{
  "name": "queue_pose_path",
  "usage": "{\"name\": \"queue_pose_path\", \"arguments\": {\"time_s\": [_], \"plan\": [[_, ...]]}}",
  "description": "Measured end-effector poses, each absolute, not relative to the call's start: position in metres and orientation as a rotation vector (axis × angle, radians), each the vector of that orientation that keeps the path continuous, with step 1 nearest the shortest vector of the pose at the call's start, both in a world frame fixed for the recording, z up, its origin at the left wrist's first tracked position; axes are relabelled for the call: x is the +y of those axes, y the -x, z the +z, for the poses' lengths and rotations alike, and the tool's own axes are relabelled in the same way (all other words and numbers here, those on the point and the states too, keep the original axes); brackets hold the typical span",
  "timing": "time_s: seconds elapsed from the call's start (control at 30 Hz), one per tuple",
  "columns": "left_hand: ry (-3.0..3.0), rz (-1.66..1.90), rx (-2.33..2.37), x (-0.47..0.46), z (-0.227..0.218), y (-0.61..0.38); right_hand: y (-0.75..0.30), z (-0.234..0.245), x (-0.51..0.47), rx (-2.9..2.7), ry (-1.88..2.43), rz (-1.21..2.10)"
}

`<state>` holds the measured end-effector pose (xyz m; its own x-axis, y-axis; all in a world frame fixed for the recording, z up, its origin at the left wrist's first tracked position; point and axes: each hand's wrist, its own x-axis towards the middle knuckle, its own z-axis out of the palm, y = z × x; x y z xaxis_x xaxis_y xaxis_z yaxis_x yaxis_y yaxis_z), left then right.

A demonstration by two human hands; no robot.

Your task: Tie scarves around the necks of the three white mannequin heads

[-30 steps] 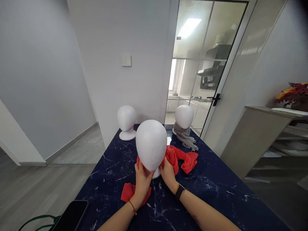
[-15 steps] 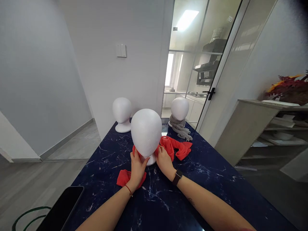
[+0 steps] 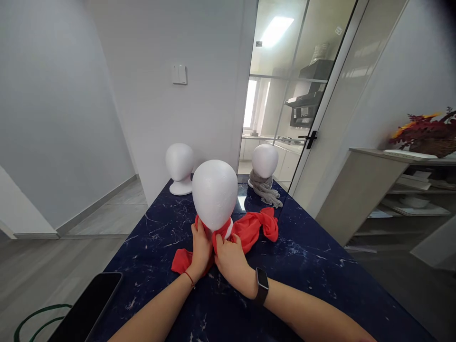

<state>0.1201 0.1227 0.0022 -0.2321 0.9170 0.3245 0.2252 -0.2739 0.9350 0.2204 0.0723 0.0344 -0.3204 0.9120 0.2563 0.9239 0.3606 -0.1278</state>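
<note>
A white foam mannequin head [image 3: 215,192] stands upright in front of me on the dark blue marbled table [image 3: 299,285]. Around its neck runs a red scarf [image 3: 247,230]; one end trails to the right on the tabletop, the other lies at the left beneath my wrist. At the left of the neck my left hand [image 3: 201,251] is closed on the scarf. My right hand [image 3: 231,259], with a dark watch on its wrist, grips the scarf at the front of the neck, close beside the left. Some fingertips are hidden in the cloth.
Behind stand a bare white foam head [image 3: 179,164] at left and another foam head [image 3: 265,160] with a grey scarf [image 3: 264,187] at right. A black phone-like device [image 3: 89,304] lies at the near left edge, beside a green cable [image 3: 42,313]. Shelves [image 3: 388,190] stand at right.
My right hand has moved left across the front of the neck, drawing the red scarf with it. The scarf's right end has shifted slightly. My left hand stays at the neck's left side.
</note>
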Motion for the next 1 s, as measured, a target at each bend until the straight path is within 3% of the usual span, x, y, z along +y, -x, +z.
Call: {"name": "queue_pose_path", "arguments": {"time_s": [0.27,0.4,0.63,0.8,1.0], "plan": [[-1.157,1.551,1.335,0.119,0.016,-0.122,-0.214,0.02,0.065,-2.14,1.571,0.252],[-1.148,1.543,1.314,0.119,0.013,-0.123,-0.211,0.022,0.061,-2.35,1.675,0.116],[-1.146,1.511,1.416,0.126,0.007,-0.123,-0.201,0.023,0.032,-2.534,1.789,-0.425],[-1.552,1.466,1.463,0.127,0.002,-0.118,-0.196,0.03,0.012,-2.771,1.625,-0.323],[-1.648,1.475,1.473,0.123,-0.001,-0.12,-0.189,0.034,0.004,-2.769,1.427,-0.182]]}}
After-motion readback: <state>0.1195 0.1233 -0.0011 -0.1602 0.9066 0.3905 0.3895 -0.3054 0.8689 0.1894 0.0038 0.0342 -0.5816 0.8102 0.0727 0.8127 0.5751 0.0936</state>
